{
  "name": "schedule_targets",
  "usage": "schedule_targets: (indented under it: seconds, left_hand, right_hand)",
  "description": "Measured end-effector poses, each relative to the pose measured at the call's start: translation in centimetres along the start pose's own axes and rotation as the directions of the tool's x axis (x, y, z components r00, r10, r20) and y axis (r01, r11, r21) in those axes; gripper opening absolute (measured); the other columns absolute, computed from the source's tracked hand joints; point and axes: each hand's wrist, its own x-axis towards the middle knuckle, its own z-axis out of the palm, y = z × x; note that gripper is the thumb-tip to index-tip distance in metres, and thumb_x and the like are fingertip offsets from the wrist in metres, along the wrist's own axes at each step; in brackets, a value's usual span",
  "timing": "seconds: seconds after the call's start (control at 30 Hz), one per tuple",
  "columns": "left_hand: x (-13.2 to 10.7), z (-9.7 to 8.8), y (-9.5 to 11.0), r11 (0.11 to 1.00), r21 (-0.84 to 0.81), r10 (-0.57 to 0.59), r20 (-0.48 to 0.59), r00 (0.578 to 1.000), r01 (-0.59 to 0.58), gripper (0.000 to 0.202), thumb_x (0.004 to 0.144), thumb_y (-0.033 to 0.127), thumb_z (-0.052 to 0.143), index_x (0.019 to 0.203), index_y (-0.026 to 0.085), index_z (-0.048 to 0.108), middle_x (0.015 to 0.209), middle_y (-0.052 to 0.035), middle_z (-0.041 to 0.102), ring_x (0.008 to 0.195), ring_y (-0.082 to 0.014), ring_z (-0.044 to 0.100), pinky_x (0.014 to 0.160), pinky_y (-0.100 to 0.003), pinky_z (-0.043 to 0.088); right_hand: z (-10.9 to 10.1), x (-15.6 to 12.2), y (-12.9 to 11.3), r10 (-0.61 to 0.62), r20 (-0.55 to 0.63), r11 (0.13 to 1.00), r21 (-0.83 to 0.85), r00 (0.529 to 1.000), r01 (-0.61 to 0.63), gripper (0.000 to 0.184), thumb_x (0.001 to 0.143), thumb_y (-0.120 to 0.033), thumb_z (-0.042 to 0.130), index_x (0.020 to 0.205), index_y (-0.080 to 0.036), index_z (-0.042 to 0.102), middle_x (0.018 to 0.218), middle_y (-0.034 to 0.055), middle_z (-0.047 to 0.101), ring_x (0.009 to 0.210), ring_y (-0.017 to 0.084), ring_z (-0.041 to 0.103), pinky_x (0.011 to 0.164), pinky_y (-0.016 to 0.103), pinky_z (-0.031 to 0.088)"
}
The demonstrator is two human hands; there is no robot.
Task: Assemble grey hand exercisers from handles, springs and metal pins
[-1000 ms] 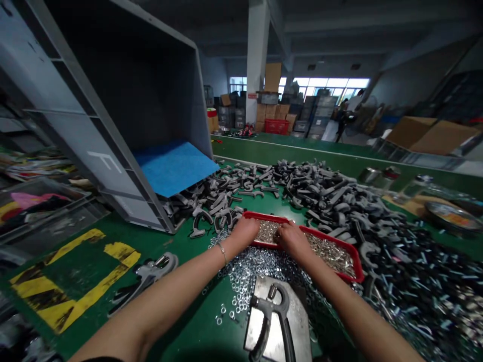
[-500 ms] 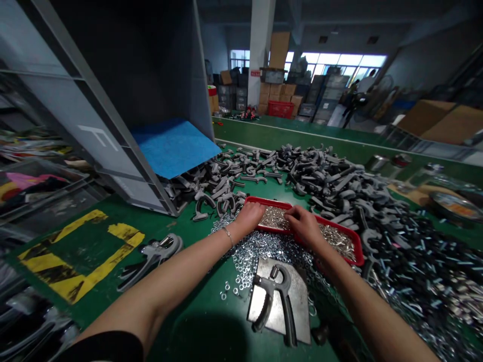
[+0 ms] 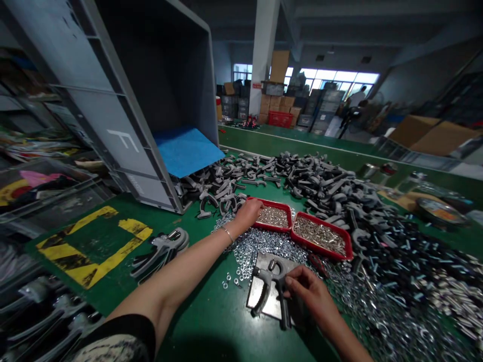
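My left hand (image 3: 249, 213) reaches over the left end of a red tray (image 3: 290, 221) of small metal parts (image 3: 273, 216). Its fingers are bent down and closed; what they hold, if anything, is hidden. Fingertips pinched together, my right hand (image 3: 311, 290) is beside the handle of a grey hand clamp (image 3: 269, 281) with black grips. I cannot tell whether it touches the handle or holds a tiny part. Under the clamp lies a flat metal plate (image 3: 259, 261). A second red tray (image 3: 349, 246) contains small metal pins (image 3: 319, 235).
Loose nuts (image 3: 245, 256) lie around the trays. Behind them are piled grey clamp parts (image 3: 320, 176); black parts with bolts (image 3: 396, 261) are at right. A large grey crate (image 3: 128, 146) lies tipped at left, near another clamp (image 3: 166, 249). A person (image 3: 356, 98) stands far back.
My right hand has left the trays and come down toward me, to the clamp on the plate. My left hand remains at the left tray. The view has shifted slightly.
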Motion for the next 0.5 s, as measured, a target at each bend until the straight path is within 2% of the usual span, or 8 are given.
schedule_targets:
  seconds: [0.1,0.13,0.2,0.27,0.37,0.5]
  left_hand:
    - [-3.8,-0.7,1.7,0.989,-0.145,-0.04,-0.038,0.998,0.034,0.016,0.093,0.017,0.053,0.101,0.014,0.066,0.101,-0.0075,0.07,0.093,-0.0169,0.065,0.086,-0.028,0.05]
    - [-5.6,-0.6,2.1,0.97,-0.234,-0.067,-0.021,0.998,0.061,0.015,0.093,0.021,0.054,0.1,0.014,0.066,0.096,-0.0058,0.071,0.086,-0.0159,0.066,0.08,-0.027,0.051]
    - [-9.3,-0.1,2.9,0.874,-0.462,-0.141,0.06,0.988,0.152,0.016,0.091,0.026,0.057,0.094,0.015,0.067,0.085,-0.003,0.071,0.076,-0.0158,0.066,0.071,-0.026,0.051]
    - [-12.5,0.6,3.4,0.784,-0.58,-0.18,0.128,0.975,0.221,0.016,0.09,0.028,0.058,0.088,0.015,0.067,0.08,-0.0016,0.07,0.074,-0.0164,0.064,0.069,-0.026,0.049]
    - [-15.2,1.5,4.2,0.822,-0.529,-0.17,0.129,0.977,0.212,0.016,0.092,0.027,0.056,0.086,0.018,0.067,0.085,-0.0015,0.069,0.083,-0.0172,0.063,0.078,-0.028,0.047]
    - [-15.3,2.5,5.3,0.936,-0.338,-0.074,0.094,0.993,0.102,0.015,0.095,0.024,0.055,0.086,0.019,0.066,0.092,-0.0018,0.068,0.095,-0.0188,0.059,0.091,-0.032,0.041]
  right_hand:
    - [0.2,0.7,0.2,-0.124,0.0,0.959,-0.255,0.992,0.12,0.026,0.087,-0.045,0.062,0.077,-0.021,0.058,0.073,0.0007,0.064,0.065,0.02,0.065,0.062,0.032,0.052]
    - [0.3,0.9,0.4,-0.206,0.015,0.906,-0.376,0.978,0.196,0.024,0.09,-0.041,0.06,0.077,-0.021,0.06,0.075,0.0023,0.065,0.07,0.021,0.064,0.066,0.034,0.052]
    - [0.5,1.2,1.0,-0.367,0.087,0.744,-0.57,0.926,0.349,0.02,0.095,-0.033,0.054,0.081,-0.022,0.063,0.083,0.0052,0.065,0.082,0.023,0.062,0.075,0.037,0.052]
    - [0.8,1.4,1.8,-0.465,0.168,0.598,-0.665,0.869,0.448,0.02,0.098,-0.028,0.049,0.086,-0.022,0.064,0.089,0.0068,0.064,0.087,0.023,0.06,0.079,0.038,0.051]
    - [1.2,1.4,2.9,-0.524,0.219,0.457,-0.743,0.823,0.489,0.019,0.099,-0.025,0.046,0.092,-0.021,0.063,0.091,0.0076,0.062,0.088,0.024,0.058,0.078,0.038,0.052]
    - [1.5,1.1,3.5,-0.554,0.251,0.36,-0.787,0.794,0.5,0.019,0.1,-0.021,0.043,0.096,-0.021,0.062,0.092,0.0078,0.061,0.089,0.024,0.058,0.078,0.037,0.052]
